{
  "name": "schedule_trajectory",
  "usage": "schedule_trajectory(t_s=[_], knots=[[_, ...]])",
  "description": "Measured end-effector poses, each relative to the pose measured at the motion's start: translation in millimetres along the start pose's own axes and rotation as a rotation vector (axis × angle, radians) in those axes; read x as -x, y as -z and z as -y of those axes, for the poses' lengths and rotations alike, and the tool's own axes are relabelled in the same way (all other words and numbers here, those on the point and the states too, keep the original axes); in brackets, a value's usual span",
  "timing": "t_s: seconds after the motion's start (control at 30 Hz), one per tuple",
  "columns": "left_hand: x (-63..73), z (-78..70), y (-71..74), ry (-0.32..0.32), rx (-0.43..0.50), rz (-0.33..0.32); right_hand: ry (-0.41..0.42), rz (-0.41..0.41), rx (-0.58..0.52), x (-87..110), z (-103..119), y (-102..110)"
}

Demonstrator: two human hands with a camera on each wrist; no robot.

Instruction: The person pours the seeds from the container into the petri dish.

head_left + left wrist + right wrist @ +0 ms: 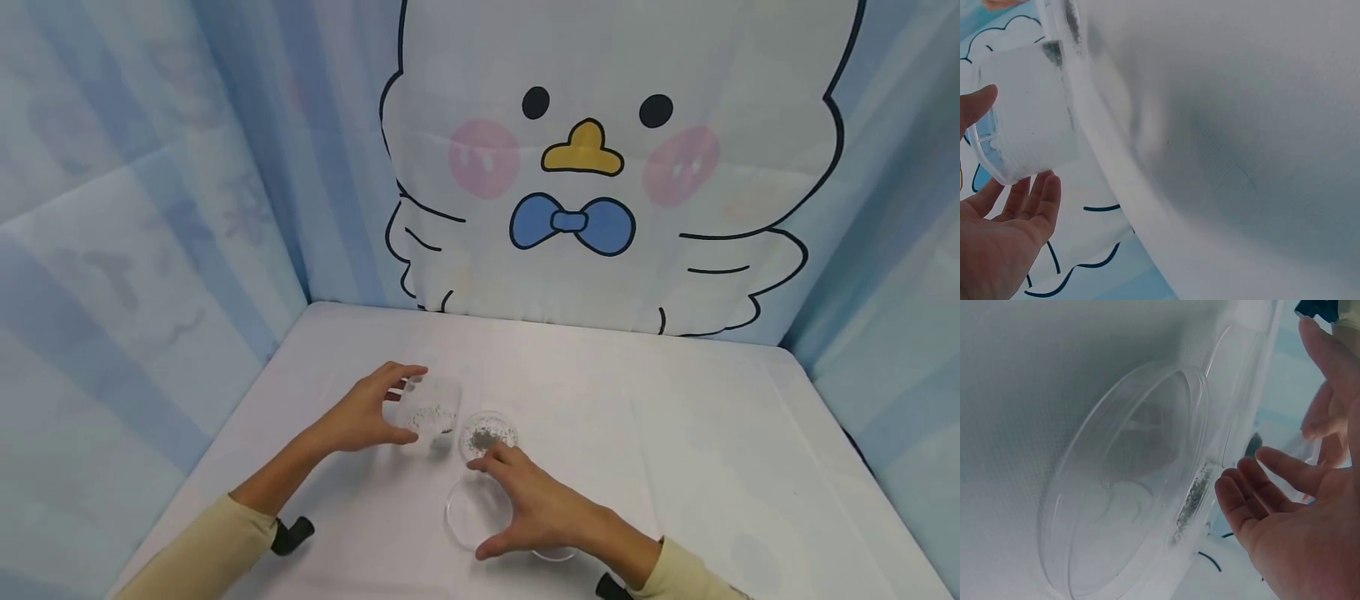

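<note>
In the head view my left hand point(371, 408) holds a clear plastic container point(435, 404) with dark bits in it, thumb on one side and fingers on the other. The left wrist view has the same container point(1029, 112), with dark bits gathered in one corner. To its right is a round clear dish point(487, 417) holding dark bits. My right hand point(543, 504) is above an empty-looking clear round dish point(459, 521), fingers spread and holding nothing. In the right wrist view that large clear dish point(1122, 487) lies near the fingers, with the bit-filled dish point(1192, 503) beyond.
Another clear round piece point(555, 555) is partly hidden under my right hand. Everything lies on a white-covered table point(712, 467). Printed fabric point(585, 275) with a cartoon figure hangs behind it, and blue curtains point(112, 250) flank the sides.
</note>
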State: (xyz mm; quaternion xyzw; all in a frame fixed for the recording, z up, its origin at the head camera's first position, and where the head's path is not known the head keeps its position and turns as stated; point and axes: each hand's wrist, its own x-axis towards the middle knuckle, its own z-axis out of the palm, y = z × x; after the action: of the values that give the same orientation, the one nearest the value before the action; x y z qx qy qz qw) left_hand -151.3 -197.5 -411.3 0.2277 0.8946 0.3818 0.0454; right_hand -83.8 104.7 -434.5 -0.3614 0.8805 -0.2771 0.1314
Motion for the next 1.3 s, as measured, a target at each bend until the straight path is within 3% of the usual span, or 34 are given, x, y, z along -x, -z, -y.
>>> schedule_trajectory(t_s=[0.37,0.6,1.07,1.3], knots=[[14.5,-16.0,4.0,-0.049,0.006,-0.028,0.035,-0.008,0.077,-5.3,1.6,3.7],[26.2,-23.1,0.7,-0.050,-0.023,-0.027,0.025,0.000,0.063,-9.7,1.6,6.2],[34.3,-28.6,-2.9,-0.066,-0.056,-0.033,0.023,-0.013,0.095,-16.6,0.4,7.1],[43.2,-32.1,-10.9,-0.066,-0.071,-0.017,-0.007,0.018,0.068,-6.2,5.8,-0.2]])
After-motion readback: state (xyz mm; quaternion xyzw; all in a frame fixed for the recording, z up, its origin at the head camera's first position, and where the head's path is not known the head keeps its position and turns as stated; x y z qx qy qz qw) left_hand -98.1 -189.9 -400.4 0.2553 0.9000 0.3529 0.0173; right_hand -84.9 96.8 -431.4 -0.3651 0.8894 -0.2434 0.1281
